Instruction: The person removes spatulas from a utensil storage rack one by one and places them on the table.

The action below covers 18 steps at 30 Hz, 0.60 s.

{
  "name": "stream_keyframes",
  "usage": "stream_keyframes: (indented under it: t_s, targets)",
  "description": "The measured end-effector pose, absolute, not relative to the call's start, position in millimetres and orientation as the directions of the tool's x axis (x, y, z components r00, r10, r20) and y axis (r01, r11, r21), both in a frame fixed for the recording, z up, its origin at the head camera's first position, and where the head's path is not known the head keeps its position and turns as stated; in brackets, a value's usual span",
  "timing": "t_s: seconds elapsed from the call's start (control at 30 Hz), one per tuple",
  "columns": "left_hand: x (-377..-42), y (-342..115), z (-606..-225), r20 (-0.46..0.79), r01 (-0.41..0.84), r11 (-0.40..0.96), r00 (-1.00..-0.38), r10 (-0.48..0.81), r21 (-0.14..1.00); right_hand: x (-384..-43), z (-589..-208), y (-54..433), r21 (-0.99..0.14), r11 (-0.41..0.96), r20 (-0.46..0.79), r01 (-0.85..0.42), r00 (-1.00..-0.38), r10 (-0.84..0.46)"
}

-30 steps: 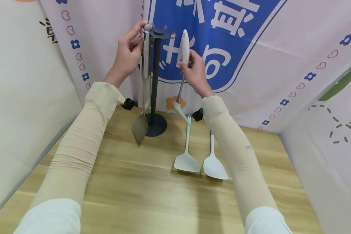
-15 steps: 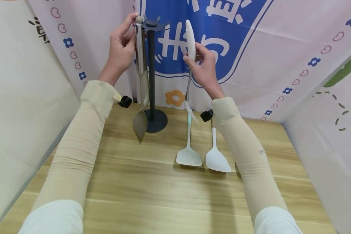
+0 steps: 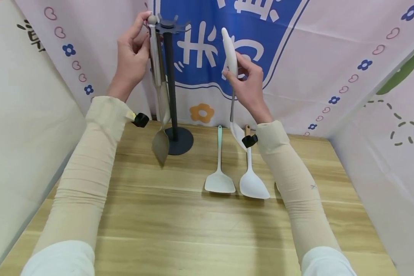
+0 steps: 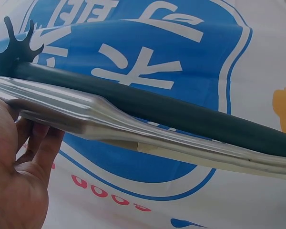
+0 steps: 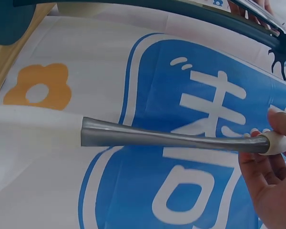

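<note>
My left hand [image 3: 131, 57] grips the top of a steel-handled spatula [image 3: 160, 146], which hangs upright at the left side of a black utensil stand [image 3: 171, 88]. In the left wrist view, the fingers lie behind its shiny handle [image 4: 86, 107]. Another utensil with a beige lower part [image 3: 164, 100] hangs just behind it, mostly covered. To the right of the stand, my right hand [image 3: 250, 82] holds a white-handled spatula [image 3: 229, 53] in the air, handle up and slightly tilted. Its grey metal shank [image 5: 171, 138] leads to a white head [image 5: 33, 143], partly cut off in the right wrist view.
On the wooden table [image 3: 179, 226] lie a pale spatula with a mint handle [image 3: 219, 182] and a white spatula with a wooden handle [image 3: 253, 184]. Part of another item shows beside the right sleeve [image 3: 296, 180]. A printed cloth [image 3: 296, 103] hangs behind the table.
My right hand has moved right, away from the stand, and the white-handled spatula now leans the other way, its head over the wooden-handled spatula. The left hand keeps its hold at the stand.
</note>
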<state>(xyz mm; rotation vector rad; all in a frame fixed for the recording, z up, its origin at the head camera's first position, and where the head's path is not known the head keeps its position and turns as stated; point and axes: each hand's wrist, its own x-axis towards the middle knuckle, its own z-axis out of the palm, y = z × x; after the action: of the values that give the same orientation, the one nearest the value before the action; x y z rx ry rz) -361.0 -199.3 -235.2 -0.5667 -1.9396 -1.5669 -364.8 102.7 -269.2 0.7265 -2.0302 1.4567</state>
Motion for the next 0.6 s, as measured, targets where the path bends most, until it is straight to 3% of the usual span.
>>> stream_keyframes:
  t_s: [0.27, 0.6]
  targets:
    - [-351.6, -193.8, -229.7, 0.681, 0.657, 0.228, -0.732, -0.033, 0.718, -344.2, -263.4, 120.1, -0.666, 0.314, 0.696, -0.677, -0.715, -0.064]
    - [-353.7, -193.9, -230.5, 0.696, 0.674, 0.225, -0.718, -0.024, 0.703, -368.0, -284.5, 160.5, -0.665, 0.345, 0.699, -0.662, -0.715, -0.026]
